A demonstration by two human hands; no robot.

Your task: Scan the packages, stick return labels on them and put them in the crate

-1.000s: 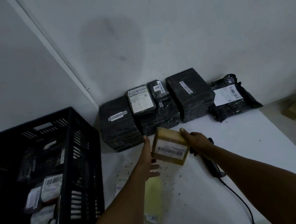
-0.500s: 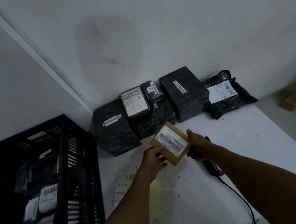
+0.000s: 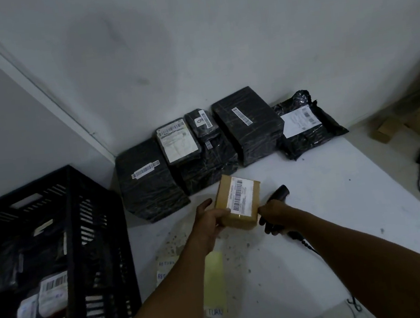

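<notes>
Left hand (image 3: 210, 221) grips the small brown cardboard box (image 3: 238, 205) at its near left edge, thumb on top. Right hand (image 3: 273, 214) is wrapped round the black handheld barcode scanner (image 3: 280, 192) and also touches the box's right corner. Change over the last second: the box has been turned and tipped so its white barcode label (image 3: 241, 200) now faces up, and the scanner is lifted beside it. Judgement: scan imminent; return label and crating not yet done. Box held just above the white desk (image 3: 330, 212). Handwritten return labels (image 3: 164, 269) and a yellow backing strip (image 3: 213, 275) lie below the left arm. Black-wrapped parcels (image 3: 150, 178) line the grey wall. Black slatted plastic crate (image 3: 54, 246), left, already holds packages. Room dim.
</notes>
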